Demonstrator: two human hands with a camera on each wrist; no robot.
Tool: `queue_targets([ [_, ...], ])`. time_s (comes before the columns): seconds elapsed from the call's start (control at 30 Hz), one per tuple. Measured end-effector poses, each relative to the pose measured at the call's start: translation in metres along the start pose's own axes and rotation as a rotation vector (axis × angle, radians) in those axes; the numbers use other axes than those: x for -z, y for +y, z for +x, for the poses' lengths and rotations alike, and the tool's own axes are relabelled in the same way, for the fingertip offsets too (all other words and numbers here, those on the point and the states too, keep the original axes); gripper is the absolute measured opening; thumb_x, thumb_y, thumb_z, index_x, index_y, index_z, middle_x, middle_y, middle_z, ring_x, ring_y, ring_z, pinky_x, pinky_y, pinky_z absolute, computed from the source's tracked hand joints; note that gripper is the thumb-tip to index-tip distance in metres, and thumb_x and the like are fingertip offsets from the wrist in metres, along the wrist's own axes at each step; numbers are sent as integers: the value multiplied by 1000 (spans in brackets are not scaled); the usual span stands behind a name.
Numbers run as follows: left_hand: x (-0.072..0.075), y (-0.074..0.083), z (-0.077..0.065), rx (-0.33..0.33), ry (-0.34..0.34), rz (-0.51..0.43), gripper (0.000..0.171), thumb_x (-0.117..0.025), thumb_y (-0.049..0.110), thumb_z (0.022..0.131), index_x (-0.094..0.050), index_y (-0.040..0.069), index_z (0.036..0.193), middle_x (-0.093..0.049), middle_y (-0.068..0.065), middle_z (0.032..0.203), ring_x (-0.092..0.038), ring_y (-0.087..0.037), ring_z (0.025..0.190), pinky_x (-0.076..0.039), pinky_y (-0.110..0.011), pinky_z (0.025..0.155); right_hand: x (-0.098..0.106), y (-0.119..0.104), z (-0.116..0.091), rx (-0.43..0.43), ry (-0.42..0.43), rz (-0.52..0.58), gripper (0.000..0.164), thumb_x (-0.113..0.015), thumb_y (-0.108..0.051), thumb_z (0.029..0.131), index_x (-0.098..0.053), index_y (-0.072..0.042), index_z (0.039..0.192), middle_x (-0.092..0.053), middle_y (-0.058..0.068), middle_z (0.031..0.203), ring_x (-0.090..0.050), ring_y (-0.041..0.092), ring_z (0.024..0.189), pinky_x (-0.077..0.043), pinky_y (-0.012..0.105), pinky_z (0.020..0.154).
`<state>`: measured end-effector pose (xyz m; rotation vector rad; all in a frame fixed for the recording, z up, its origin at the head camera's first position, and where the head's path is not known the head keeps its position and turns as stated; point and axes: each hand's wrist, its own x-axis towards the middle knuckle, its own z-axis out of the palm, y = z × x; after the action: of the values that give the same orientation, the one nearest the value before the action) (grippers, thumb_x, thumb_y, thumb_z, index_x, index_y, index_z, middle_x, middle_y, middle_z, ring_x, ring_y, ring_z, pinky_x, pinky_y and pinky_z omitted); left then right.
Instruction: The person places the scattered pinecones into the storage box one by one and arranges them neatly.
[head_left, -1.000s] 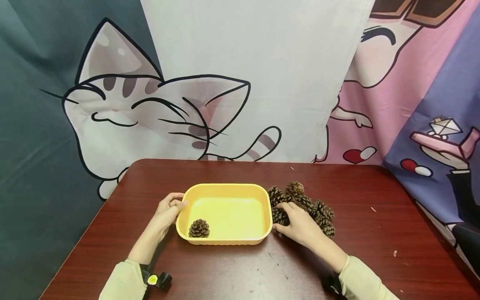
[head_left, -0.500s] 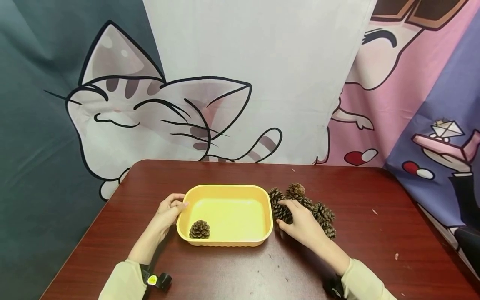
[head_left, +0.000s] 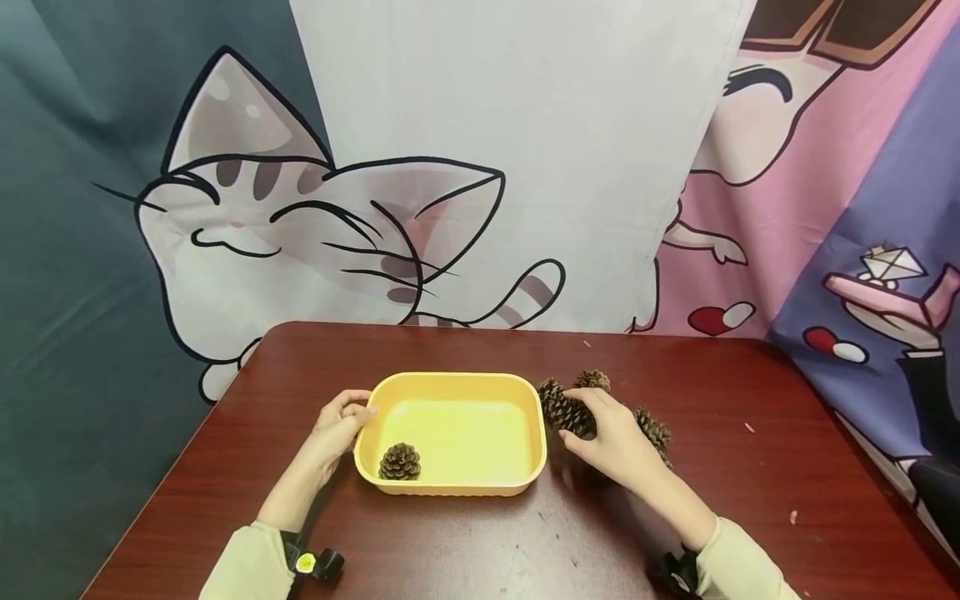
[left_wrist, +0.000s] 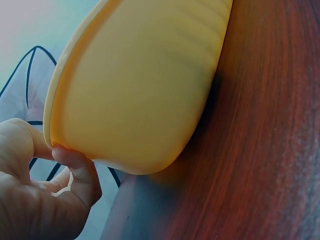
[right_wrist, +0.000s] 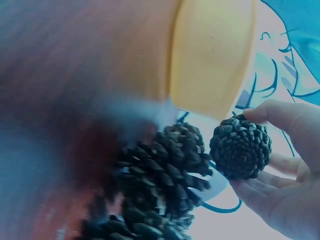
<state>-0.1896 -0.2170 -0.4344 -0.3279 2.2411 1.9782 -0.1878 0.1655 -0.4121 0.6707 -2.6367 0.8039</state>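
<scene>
A yellow plastic basin (head_left: 465, 492) sits on the table, with one brown pine cone (head_left: 400, 462) in its near left corner. My left hand (head_left: 337, 427) pinches the basin's left rim, thumb and fingers on either side of it in the left wrist view. To the right of the basin, my right hand (head_left: 617, 440) holds a pine cone (right_wrist: 241, 147) between thumb and fingers. Close beside it lie several more pine cones (right_wrist: 165, 175), partly hidden behind the hand in the head view.
The reddish-brown wooden table (head_left: 420, 550) has small scattered bits of debris. Behind its far edge hangs a cloth backdrop (head_left: 585, 167) printed with cartoon figures. A small black wrist camera (head_left: 327, 566) is strapped below the left hand.
My right hand has shifted a little to the right, away from the basin's edge, with the pine cone in its fingers. My left hand keeps its place at the rim.
</scene>
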Motion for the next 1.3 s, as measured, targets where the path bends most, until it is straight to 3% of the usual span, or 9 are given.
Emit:
queue_targets([
  [0.17, 0, 0, -1, -6, -2, 6, 37, -54, 9, 93, -41, 0, 126, -58, 2, 79, -58, -11, 70, -51, -28, 59, 5, -4, 5, 0, 57, 34, 51, -78, -19, 71, -57, -8, 117, -61, 9, 112, -57, 28, 110, -44, 48, 94],
  [0.4, 3, 1, -1, -8, 2, 6, 37, -54, 10, 93, -42, 0, 126, -58, 0, 80, -58, -11, 72, -51, -28, 60, -3, -16, 15, 20, 91, 89, 51, -79, -20, 72, -57, -13, 118, -61, 2, 112, -58, 19, 106, -49, 39, 87],
  [0.73, 3, -1, 1, -9, 10, -5, 36, -53, 9, 93, -43, 0, 126, -58, -1, 79, -58, -12, 67, -51, -26, 56, -37, -47, 38, 165, -36, 239, 52, -78, -18, 73, -58, -11, 121, -60, -1, 117, -56, 16, 111, -45, 37, 95],
  [1.03, 1, -3, 1, 1, 8, -16, 36, -54, 8, 92, -43, 0, 125, -58, 1, 78, -58, -11, 68, -51, -26, 58, -68, -64, 44, 126, -112, 342, 51, -77, -16, 73, -58, -9, 120, -61, 2, 119, -55, 19, 112, -47, 37, 92],
  [1.3, 3, -1, 1, 14, -15, -57, 38, -54, 8, 92, -42, 0, 128, -58, -1, 80, -59, -11, 72, -52, -26, 60, -91, -88, 52, 87, -183, 319, 52, -74, -20, 76, -56, -7, 123, -59, 5, 122, -54, 22, 114, -42, 41, 97],
])
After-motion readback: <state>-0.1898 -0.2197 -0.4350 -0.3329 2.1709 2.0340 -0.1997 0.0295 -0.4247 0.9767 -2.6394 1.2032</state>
